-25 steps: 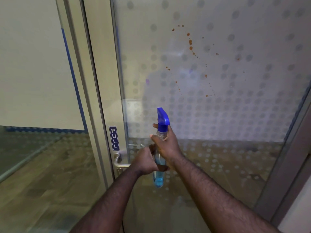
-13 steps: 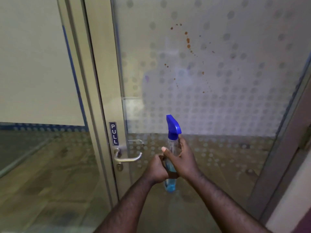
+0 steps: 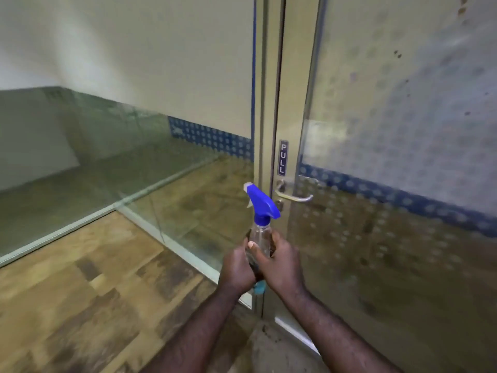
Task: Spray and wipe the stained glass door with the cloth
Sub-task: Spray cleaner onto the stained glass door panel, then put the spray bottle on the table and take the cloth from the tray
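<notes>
Both hands wrap a clear spray bottle [image 3: 260, 232] with a blue trigger head, held upright in front of the door frame. My left hand [image 3: 236, 267] grips its lower body, and my right hand [image 3: 282, 262] grips it from the right side. A bit of blue liquid shows below my hands. The nozzle points left, away from the glass door [image 3: 403, 130]. The door fills the right side, with frosted dots and a few brown stain specks [image 3: 397, 53] near the top right. No cloth is in view.
A metal lever handle [image 3: 294, 196] and a "PULL" sign [image 3: 283, 157] sit on the door frame. A fixed glass wall panel [image 3: 134, 146] runs off to the left. Wood-pattern floor [image 3: 94, 292] lies below.
The view has swung left, so the door and its stains shifted to the right edge. Both hands still hold the bottle, whose nozzle has turned from facing the glass to pointing left.
</notes>
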`<state>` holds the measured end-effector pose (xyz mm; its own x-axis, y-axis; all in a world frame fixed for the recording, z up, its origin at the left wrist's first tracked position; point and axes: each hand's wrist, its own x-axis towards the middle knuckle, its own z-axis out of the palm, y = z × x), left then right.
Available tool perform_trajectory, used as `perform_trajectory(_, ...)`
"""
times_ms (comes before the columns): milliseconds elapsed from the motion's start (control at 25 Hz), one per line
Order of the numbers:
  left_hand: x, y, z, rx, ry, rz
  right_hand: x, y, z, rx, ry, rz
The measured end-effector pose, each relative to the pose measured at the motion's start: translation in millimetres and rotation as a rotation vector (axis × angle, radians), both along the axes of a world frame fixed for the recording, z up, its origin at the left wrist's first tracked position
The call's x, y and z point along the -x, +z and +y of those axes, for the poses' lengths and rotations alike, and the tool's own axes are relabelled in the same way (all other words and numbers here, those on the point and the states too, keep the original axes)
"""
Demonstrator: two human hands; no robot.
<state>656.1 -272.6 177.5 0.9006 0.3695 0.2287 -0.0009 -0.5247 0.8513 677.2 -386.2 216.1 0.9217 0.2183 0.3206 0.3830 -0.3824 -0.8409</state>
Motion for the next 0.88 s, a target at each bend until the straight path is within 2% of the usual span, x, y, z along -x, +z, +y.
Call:
perform_trajectory(360, 206.0, -24.8, 71.6, -0.056, 0.387, 0.087, 135.2, -35.3, 100.1, 0.042, 0.538, 0.078)
perform_trajectory(640, 362.2, -30.2, 117.6, 0.049, 0.685, 0.037, 264.8, -49.2, 180.6, 0.015, 0.915, 0.080)
perform_trajectory(880, 490.0, -48.7, 151.9, 0.138, 0.880, 0.025, 384.6, -64.8, 235.9, 0.014, 1.112, 0.077)
